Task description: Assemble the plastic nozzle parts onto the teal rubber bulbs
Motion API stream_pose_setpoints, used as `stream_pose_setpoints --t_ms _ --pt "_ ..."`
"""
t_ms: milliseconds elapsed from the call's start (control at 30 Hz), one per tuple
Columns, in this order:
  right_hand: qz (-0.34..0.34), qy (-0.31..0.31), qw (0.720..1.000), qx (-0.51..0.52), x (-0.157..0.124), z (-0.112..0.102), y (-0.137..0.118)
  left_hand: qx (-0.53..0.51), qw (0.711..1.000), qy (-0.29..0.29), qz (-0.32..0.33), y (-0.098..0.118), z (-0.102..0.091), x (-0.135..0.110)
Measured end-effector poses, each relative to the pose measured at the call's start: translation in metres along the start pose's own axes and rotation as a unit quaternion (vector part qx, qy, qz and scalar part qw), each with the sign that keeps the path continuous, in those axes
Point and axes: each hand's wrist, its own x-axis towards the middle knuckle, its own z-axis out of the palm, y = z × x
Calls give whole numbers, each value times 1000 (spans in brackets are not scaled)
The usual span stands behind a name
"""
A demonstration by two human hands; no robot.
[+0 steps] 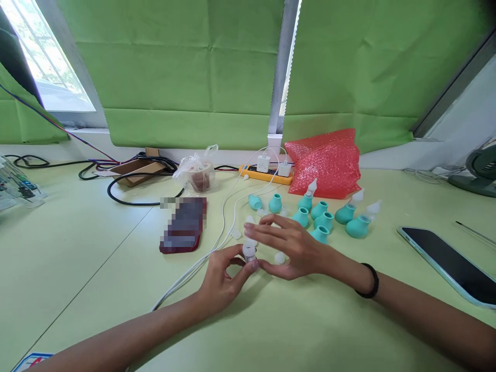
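Note:
My left hand (227, 276) pinches a small white translucent plastic fitting (249, 251) between thumb and index finger, its round end facing up. Close beside it is my right hand (292, 248), fingers stretched out and thumb apart, the thumb near the fitting. A whitish clear piece (251, 221) shows behind my right fingertips; whether they touch it I cannot tell. A small white cap (279, 258) lies under my right hand. Beyond it stand several teal rubber bulbs (323, 221), some with clear nozzle tips (311, 187). One teal bulb (254, 202) lies on its side.
A red bubble-wrap bag (323, 163) leans behind the bulbs, beside an orange power strip (267, 174). White cables (211, 251) cross the table near my left hand. A blurred phone (184, 226) lies left, another phone (449, 263) right. A cardboard box (141, 170) sits at the back.

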Motion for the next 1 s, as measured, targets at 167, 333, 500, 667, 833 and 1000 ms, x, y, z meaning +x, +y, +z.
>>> stream_pose_setpoints --t_ms 167,333,500,667,833,1000 --pt "170 -114 971 -128 5 -40 31 4 999 -7 -54 2 2 2" --pt "351 -304 856 -225 -7 -55 59 -55 995 29 -71 -1 5 4" --pt "352 -376 840 -171 -15 -51 70 -56 996 48 -47 0 5 5" --pt "366 -295 879 -82 -9 -67 64 -5 999 47 -14 -4 4 3" --pt "307 -148 920 196 6 -70 35 -14 998 64 0 -7 6 -3" --pt "232 -163 934 215 13 -49 13 -29 994 106 5 -4 8 -5"
